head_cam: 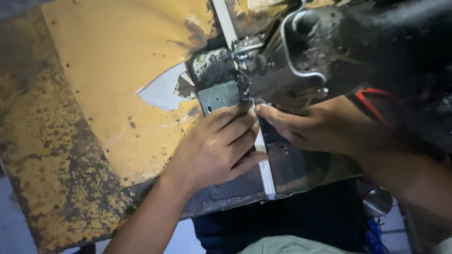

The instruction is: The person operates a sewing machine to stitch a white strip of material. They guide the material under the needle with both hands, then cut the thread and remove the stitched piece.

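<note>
Worn yellow table [94,70], laminate chipped near its middle; your left hand [216,146] lies flat, fingers extended, pressing the narrow white strip [266,174] onto the machine bed; strip runs from the table's near edge up under the needle; your right hand [310,127] pinches it just beside the dark sewing machine [329,51].

I have a single view, from the camera worn on the head, looking steeply down and close onto the worn yellow table [108,56]. It faces forward over the table's near edge, with the sewing machine [329,51] filling the upper right. The frame sits tilted, so the table edge runs diagonally.
</note>
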